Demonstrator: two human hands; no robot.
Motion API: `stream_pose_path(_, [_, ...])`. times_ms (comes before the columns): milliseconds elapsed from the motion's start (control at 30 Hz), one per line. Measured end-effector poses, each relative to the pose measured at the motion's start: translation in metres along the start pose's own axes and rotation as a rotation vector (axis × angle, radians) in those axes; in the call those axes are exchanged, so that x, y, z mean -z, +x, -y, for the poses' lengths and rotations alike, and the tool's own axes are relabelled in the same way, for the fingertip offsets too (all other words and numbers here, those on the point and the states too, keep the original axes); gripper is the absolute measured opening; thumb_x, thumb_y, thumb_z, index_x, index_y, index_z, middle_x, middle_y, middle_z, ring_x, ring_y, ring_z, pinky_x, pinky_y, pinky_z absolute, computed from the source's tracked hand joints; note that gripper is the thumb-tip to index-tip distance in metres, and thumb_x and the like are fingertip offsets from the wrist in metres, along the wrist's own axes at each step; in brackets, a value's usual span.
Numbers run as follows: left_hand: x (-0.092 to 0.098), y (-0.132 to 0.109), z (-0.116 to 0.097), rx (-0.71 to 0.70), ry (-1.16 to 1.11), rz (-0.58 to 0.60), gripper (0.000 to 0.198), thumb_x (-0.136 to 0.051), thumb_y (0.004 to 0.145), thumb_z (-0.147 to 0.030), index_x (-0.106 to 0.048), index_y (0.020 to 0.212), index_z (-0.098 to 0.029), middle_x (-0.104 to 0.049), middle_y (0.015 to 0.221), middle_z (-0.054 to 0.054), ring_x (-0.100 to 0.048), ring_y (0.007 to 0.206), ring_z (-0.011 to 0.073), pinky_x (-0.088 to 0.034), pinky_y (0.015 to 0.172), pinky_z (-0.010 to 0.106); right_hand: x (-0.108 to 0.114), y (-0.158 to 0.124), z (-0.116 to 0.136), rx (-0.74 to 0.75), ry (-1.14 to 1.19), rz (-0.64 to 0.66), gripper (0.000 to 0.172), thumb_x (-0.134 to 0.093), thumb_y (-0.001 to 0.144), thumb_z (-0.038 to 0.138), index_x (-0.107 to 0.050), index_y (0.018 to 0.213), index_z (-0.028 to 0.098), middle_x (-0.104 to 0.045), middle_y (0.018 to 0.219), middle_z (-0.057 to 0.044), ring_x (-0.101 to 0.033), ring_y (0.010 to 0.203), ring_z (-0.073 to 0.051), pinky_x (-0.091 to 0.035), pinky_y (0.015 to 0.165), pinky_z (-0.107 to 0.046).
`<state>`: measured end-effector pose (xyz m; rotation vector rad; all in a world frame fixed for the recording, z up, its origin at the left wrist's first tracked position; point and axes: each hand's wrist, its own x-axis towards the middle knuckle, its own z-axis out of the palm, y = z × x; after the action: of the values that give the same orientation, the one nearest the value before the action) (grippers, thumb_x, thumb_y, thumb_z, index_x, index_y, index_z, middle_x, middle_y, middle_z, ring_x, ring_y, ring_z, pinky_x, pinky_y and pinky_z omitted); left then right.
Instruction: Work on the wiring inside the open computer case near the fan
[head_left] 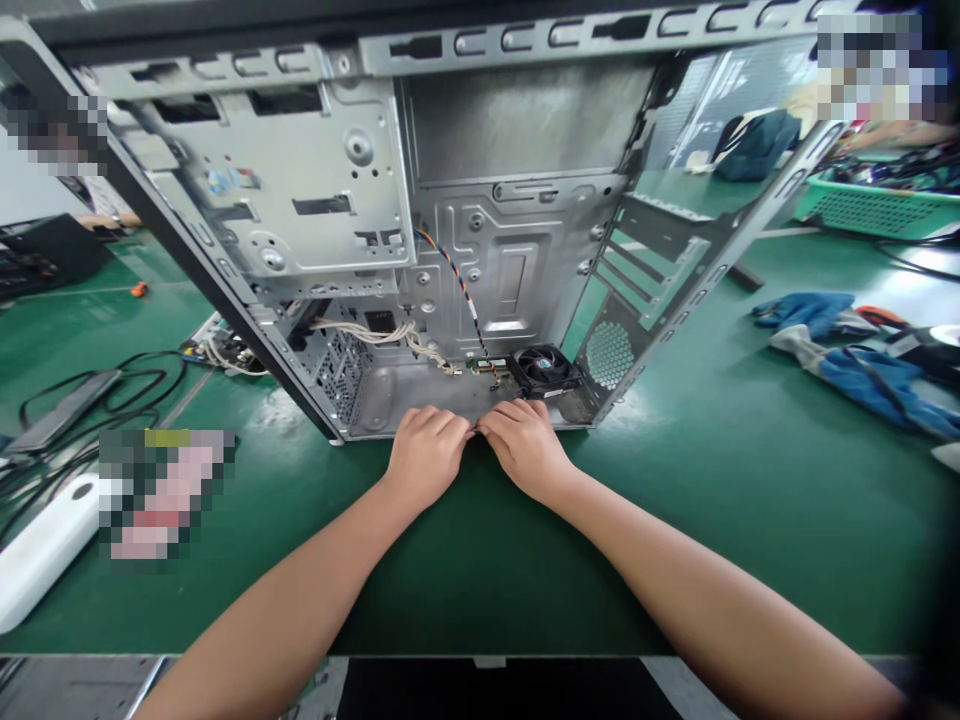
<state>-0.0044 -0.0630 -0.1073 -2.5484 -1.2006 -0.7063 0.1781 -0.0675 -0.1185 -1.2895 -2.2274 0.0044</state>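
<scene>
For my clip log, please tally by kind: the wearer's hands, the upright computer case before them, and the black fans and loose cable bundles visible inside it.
Hands: 2 (left hand, right hand)
Computer case: 1
Black fan: 1
Cable bundles: 2 (whitish bundle, multicoloured bundle)
Total: 6

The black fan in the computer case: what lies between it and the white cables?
In the head view, a green circuit board and the lower end of a coloured cable lie between the black fan and the white cables.
</scene>
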Motion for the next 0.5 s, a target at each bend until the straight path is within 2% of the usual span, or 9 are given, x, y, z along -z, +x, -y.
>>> stream_pose_path(167, [-0.0021, -0.0014, 0.0013, -0.002, 0.001, -0.003, 0.021, -0.047, 0.097, -0.027, -0.061, 0.084, -0.018, -0.062, 0.074, 0.002, -0.054, 0.072, 0.018, -0.034, 0.068, 0.033, 0.0014, 0.0005, 0.0005, -0.003, -0.005, -0.001, 0.023, -0.043, 0.095, 0.019, -0.063, 0.085, 0.02, -0.064, 0.083, -0.003, -0.05, 0.08, -0.017, -0.027, 0.076, -0.031])
stream_pose_path(500, [-0.0013, -0.0004, 0.0, 0.007, 0.002, 0.002, 0.024, -0.046, 0.097, -0.025, -0.06, 0.079, -0.018, -0.061, 0.07, 0.002, -0.054, 0.07, 0.0175, -0.034, 0.067, 0.033, -0.0002, 0.0006, 0.0008, -0.006, 0.012, 0.008, 0.022, -0.044, 0.094, 0.019, -0.063, 0.084, 0.02, -0.063, 0.082, -0.003, -0.05, 0.079, -0.017, -0.028, 0.074, -0.032])
